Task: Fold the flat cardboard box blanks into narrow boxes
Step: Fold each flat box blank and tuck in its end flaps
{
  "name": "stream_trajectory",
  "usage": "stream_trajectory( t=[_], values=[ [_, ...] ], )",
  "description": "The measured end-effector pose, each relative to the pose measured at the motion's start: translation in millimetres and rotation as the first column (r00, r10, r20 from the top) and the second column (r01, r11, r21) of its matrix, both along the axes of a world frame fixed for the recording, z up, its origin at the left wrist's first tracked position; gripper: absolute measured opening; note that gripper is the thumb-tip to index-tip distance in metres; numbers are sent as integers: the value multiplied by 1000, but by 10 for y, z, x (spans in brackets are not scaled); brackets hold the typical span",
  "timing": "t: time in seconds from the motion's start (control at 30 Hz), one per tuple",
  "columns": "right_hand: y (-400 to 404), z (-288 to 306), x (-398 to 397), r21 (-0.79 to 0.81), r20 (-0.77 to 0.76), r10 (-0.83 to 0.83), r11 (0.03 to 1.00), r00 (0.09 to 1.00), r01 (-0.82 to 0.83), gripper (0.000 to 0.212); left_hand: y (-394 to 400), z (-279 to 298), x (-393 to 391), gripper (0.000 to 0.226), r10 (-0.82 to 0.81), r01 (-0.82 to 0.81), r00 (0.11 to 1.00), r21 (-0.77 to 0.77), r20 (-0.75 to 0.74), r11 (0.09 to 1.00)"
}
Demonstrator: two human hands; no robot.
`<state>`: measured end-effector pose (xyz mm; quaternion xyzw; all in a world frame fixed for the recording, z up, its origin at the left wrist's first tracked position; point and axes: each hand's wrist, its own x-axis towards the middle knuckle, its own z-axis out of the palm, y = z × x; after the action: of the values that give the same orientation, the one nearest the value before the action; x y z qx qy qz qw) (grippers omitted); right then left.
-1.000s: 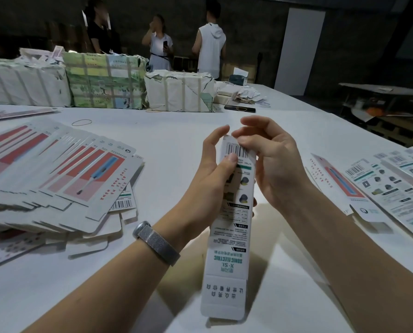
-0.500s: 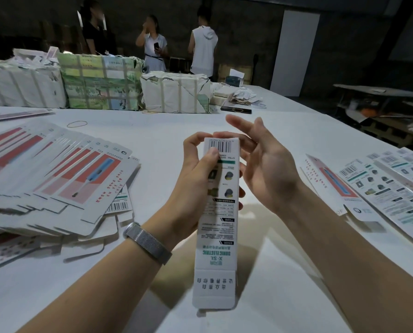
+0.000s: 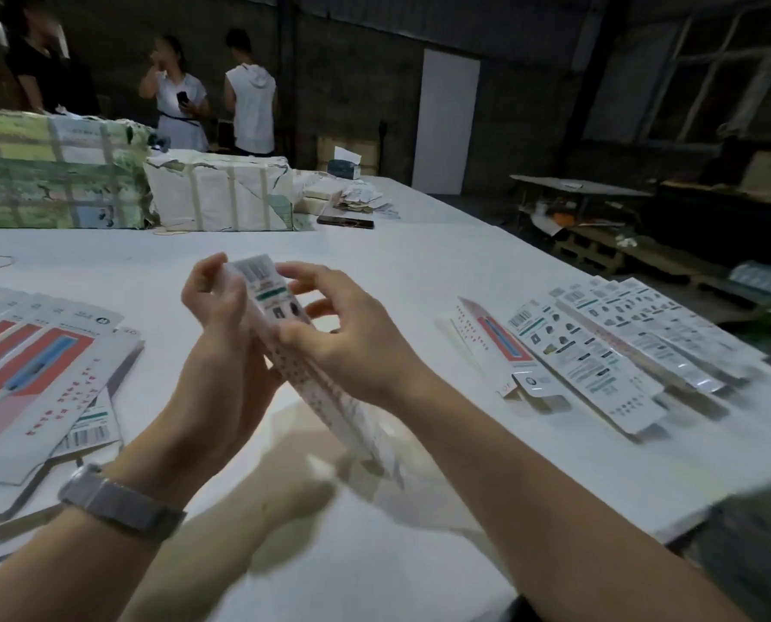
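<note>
Both hands hold one narrow box (image 3: 285, 338) above the white table (image 3: 419, 271), tilted, its barcode end away from the person. The left hand (image 3: 222, 334) has its fingers curled round the box's left side; the right hand (image 3: 352, 343) grips it from the right, fingers bent. Flat box blanks (image 3: 47, 352) lie stacked at left; folded boxes (image 3: 617, 343) lie in a row at right.

Blanks (image 3: 38, 365) left, boxes (image 3: 608, 347) right
</note>
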<state>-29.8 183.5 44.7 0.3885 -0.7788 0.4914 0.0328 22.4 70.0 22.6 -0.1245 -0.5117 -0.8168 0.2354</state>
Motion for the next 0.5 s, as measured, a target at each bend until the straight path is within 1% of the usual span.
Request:
stream_trajectory(
  t=[0.07, 0.1, 0.13, 0.17, 0.2, 0.27, 0.33, 0.4, 0.43, 0.5],
  values=[
    [69, 41, 22, 34, 5, -1, 999, 1000, 1, 57, 31, -17, -11, 14, 141, -140, 985, 13, -97, 990],
    [123, 59, 25, 49, -18, -21, 999, 1000, 22, 55, 47, -32, -18, 15, 146, -145, 984, 11, -104, 989],
    [192, 83, 16, 60, -30, -48, 997, 998, 49, 53, 62, -33, -19, 29, 70, -72, 995, -19, -66, 997],
    [284, 123, -4, 67, -31, -86, 994, 996, 87, 49, 81, -32, -12, 43, -23, 23, 1000, -61, 2, 998],
    [408, 175, -54, 61, -37, -141, 988, 989, 143, 46, 72, -43, 20, 46, -73, 78, 996, -102, 52, 992],
    [734, 296, -232, 50, -87, -321, 944, 943, 326, 40, 9, -61, 48, 40, -10, 21, 995, -113, 98, 993],
    [1133, 422, -483, 114, -168, -519, 834, 838, 539, 38, -40, -52, 5, 35, 50, -37, 994, -132, 97, 991],
    [1567, 497, -746, 223, -219, -653, 690, 725, 688, 39, -78, -59, -33, 31, 94, -79, 991, -160, 95, 984],
    [1783, 495, -874, 281, -212, -694, 631, 688, 723, 43, -88, -68, -49, 29, 124, -105, 987, -174, 102, 979],
    [2163, 419, -1071, 416, -171, -740, 544, 650, 729, 52, -114, -108, -84, 24, 161, -129, 979, -230, 126, 965]
  ],
)
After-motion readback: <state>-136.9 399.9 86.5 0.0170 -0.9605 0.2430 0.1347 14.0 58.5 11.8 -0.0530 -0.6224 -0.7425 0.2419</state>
